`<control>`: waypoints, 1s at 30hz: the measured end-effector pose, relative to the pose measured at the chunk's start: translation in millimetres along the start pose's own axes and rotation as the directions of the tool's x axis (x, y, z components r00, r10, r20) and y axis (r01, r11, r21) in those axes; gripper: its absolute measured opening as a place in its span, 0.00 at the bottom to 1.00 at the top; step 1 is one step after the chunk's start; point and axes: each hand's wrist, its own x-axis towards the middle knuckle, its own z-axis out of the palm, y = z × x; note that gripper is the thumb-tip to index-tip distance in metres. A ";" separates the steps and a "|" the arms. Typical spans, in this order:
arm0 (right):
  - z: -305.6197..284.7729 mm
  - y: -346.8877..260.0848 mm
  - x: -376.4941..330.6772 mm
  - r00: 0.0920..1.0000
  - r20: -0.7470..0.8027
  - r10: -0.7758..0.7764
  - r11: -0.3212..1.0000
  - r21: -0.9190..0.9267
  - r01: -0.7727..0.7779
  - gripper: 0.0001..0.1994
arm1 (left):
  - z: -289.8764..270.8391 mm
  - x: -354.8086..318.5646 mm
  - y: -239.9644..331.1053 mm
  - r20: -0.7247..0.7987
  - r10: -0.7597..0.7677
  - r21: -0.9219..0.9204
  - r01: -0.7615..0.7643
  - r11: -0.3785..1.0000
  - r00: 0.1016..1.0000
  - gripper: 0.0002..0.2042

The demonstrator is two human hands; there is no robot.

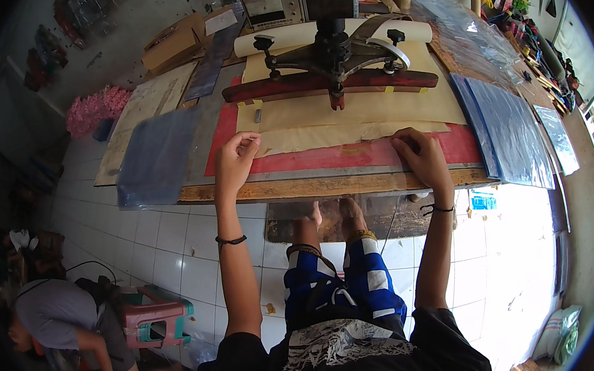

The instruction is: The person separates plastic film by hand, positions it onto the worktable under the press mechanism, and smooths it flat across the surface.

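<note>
My left hand is raised over the front left of the workbench, its thumb and fingertips pinched together. Above the front right, my right hand has its fingers curled in toward the thumb. Whatever either pinch holds is too thin or hidden to make out. Between and beyond my hands lies a tan sheet with a ragged near edge, on a red sheet. A dark red press bar, hung from a black metal bracket, spans the tan sheet. A small metal piece lies near my left hand.
Blue-tinted clear plastic sheets lie in a left stack and a right stack. A cardboard box and a control box stand behind. Pink material is at far left. Another person bends beside stools at lower left.
</note>
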 end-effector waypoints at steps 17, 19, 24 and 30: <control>0.4 1.7 0.5 1.000 0.014 0.018 1.000 -0.001 -0.018 0.11 | -2.1 0.0 -0.8 0.005 -0.006 0.036 0.006 0.999 1.000 0.07; 0.8 3.7 0.6 1.000 0.011 0.016 1.000 0.010 -0.016 0.11 | -0.7 0.8 -1.9 0.002 -0.007 0.023 0.007 1.000 1.000 0.07; 1.7 4.3 0.8 1.000 0.009 0.016 1.000 0.026 -0.016 0.11 | -1.4 1.5 -3.8 0.000 -0.002 0.027 0.002 1.000 1.000 0.07; 2.8 7.3 0.6 1.000 0.006 -0.013 1.000 0.028 0.013 0.11 | -1.8 0.8 -3.3 0.003 0.002 0.040 -0.002 0.999 1.000 0.07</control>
